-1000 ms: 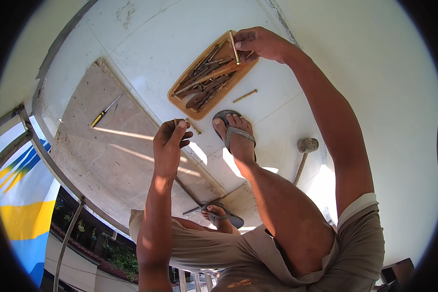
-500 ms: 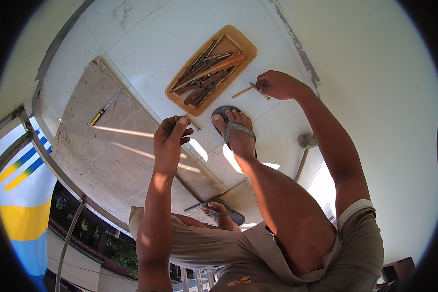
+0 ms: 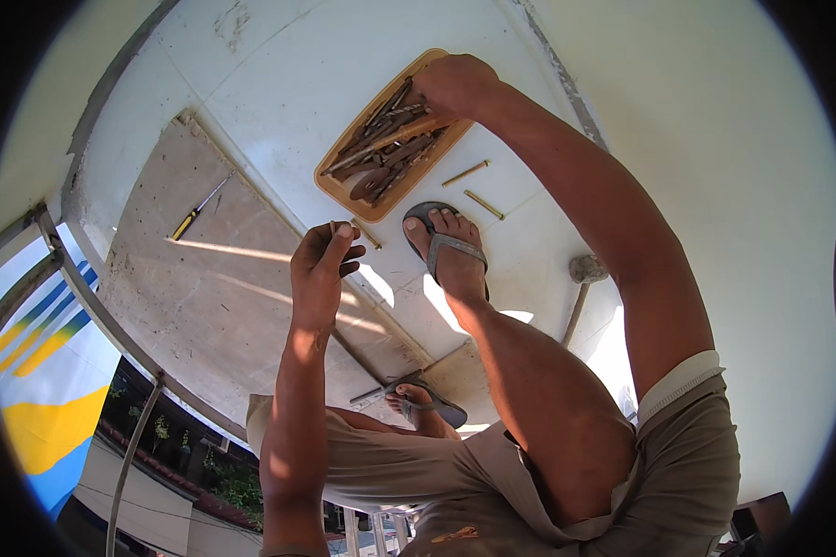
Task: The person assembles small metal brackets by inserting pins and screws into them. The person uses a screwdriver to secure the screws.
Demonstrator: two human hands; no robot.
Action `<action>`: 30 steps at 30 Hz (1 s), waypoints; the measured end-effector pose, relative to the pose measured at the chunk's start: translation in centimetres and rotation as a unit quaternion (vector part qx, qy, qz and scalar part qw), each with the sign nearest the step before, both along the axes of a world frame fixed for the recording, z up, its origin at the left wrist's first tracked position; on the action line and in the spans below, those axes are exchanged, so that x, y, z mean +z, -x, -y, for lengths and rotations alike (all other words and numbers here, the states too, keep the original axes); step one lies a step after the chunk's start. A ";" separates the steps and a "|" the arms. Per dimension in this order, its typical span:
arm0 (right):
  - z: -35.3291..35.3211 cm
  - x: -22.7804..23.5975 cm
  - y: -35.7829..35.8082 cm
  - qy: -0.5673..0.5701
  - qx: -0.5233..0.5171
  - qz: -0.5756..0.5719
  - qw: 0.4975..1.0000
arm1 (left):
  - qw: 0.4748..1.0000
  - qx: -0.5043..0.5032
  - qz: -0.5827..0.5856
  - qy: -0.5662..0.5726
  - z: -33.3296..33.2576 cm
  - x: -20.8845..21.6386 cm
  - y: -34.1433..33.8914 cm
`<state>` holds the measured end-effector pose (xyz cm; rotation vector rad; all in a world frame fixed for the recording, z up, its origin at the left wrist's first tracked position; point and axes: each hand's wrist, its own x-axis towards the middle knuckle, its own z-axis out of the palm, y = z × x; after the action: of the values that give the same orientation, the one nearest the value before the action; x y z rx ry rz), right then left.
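My right hand [image 3: 455,84] reaches into the far right end of a tan plastic tray [image 3: 401,206], and its fingers are hidden there. Rusty metal pieces [image 3: 385,153], long rods and flat parts among them, fill the tray. On the floor just right of it lie two brass-coloured bolts, a farther bolt [image 3: 466,174] and a nearer bolt [image 3: 484,204]. My left hand [image 3: 320,265] hovers by the tray's near corner, thumb and forefinger pinched together; whatever they hold is too small to make out. Beside its fingertips lies another brass-coloured bolt [image 3: 368,235].
A screwdriver [image 3: 190,221] with a yellow and black handle rests on a brown board [image 3: 149,186] to the left. My sandalled foot [image 3: 455,260] stands close to the bolts. A mallet [image 3: 586,269] is right of my leg. A metal railing [image 3: 111,325] curves along the left.
My right hand has let go of a bolt, which now lies on the floor, and has moved up and left into the tray. The left hand has barely moved.
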<state>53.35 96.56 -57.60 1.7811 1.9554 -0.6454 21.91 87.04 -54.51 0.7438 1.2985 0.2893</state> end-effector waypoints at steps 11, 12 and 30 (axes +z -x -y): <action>0.8 -2.3 -0.4 -0.019 0.044 -0.038 0.998 | 1.000 0.024 0.019 0.006 -0.1 0.1 0.3; 1.0 -2.2 -0.4 -0.019 0.044 -0.040 0.998 | 1.000 0.023 0.018 0.008 -0.1 0.1 0.4; -0.2 -2.2 0.2 0.037 -0.027 -0.064 0.997 | 1.000 0.016 0.004 0.004 0.1 -0.3 0.4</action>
<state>53.17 96.79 -59.85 1.7923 1.9451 -0.8586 21.52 86.97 -54.82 0.7159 1.3043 0.3118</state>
